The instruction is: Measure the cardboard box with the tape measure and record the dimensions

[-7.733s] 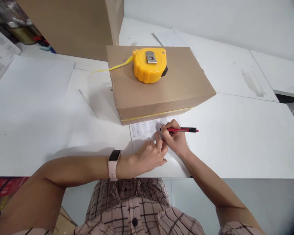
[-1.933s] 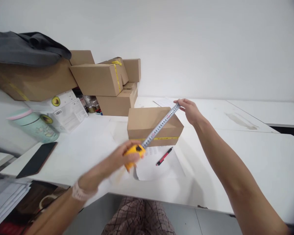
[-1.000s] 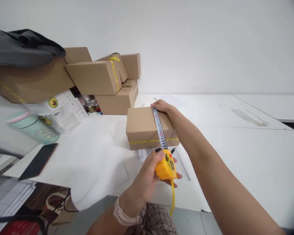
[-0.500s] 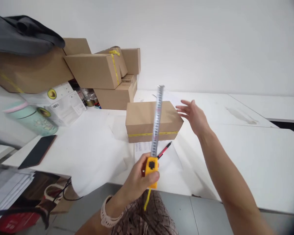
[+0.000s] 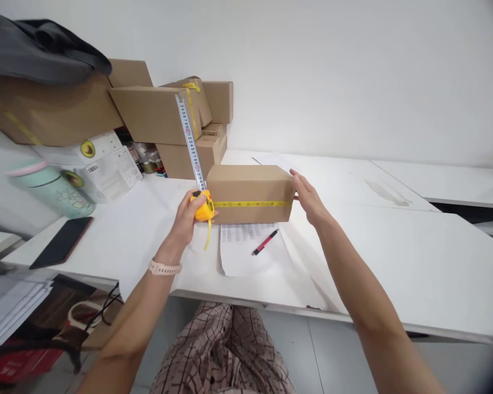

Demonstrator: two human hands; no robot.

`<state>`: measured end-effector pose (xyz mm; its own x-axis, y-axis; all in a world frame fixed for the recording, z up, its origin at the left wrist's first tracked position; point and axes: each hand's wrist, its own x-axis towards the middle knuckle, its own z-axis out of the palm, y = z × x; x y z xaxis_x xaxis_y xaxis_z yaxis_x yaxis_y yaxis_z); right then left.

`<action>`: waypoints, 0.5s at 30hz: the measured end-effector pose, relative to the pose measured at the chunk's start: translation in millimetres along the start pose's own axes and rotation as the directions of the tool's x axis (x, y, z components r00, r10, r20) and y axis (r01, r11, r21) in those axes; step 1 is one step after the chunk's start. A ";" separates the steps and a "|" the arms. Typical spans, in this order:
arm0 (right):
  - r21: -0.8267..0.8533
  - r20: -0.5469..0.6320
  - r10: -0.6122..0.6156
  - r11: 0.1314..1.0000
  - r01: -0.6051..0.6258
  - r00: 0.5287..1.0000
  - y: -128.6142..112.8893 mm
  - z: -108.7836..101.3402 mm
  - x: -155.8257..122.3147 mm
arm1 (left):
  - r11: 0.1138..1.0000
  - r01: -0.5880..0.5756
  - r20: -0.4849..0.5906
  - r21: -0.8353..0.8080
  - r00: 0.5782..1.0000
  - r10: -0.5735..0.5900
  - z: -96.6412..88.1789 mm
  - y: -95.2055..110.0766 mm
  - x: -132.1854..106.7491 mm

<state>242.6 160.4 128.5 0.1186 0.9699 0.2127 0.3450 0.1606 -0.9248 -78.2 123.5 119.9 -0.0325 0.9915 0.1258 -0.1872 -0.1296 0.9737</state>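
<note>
My left hand [image 5: 185, 218] grips a yellow tape measure [image 5: 202, 206] at the left end of a small cardboard box [image 5: 250, 192] with a yellow tape band. The steel blade [image 5: 190, 141] sticks up and leans back to the left, free at its tip. My right hand [image 5: 308, 198] is flat with fingers stretched out, touching the box's right end. The box stands on a sheet of paper with written rows [image 5: 246, 249], and a red pen [image 5: 265, 242] lies on that sheet in front of the box.
Stacked cardboard boxes [image 5: 156, 112] fill the back left, with a dark garment [image 5: 36, 46] on the largest. A mint green bottle [image 5: 51, 189], a white carton [image 5: 101, 164] and a black phone [image 5: 61, 241] lie at the left. The white table [image 5: 394, 241] extends right.
My left hand carried the tape measure from in front of the box to its left end, blade still out and upright. My right hand came down from the air onto the box's right end.
</note>
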 end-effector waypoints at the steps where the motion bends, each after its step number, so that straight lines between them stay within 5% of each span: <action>1: -0.072 -0.001 -0.021 0.997 0.021 1.000 -9.7 -1.5 5.2 | 1.000 -0.011 0.004 0.002 1.000 0.011 0.8 6.0 6.8; 7: -0.616 -0.051 -0.049 0.788 0.007 0.998 -34.6 3.0 57.0 | 0.996 0.079 0.039 0.048 0.996 -0.081 6.0 30.9 54.7; 11: -0.676 -0.055 -0.088 0.736 0.028 0.995 -34.7 10.5 99.3 | 0.994 0.091 0.100 0.064 0.990 -0.097 12.4 45.4 79.3; 15: -0.696 -0.085 -0.125 0.717 0.031 0.988 -38.4 19.6 128.2 | 0.994 -0.016 0.027 0.109 1.000 0.013 28.2 50.3 69.3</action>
<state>226.3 282.2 185.2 0.1529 0.9231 0.3530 0.8994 0.0181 -0.4368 -62.2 185.9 182.9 -0.0083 0.9896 0.1436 -0.0784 -0.1438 0.9865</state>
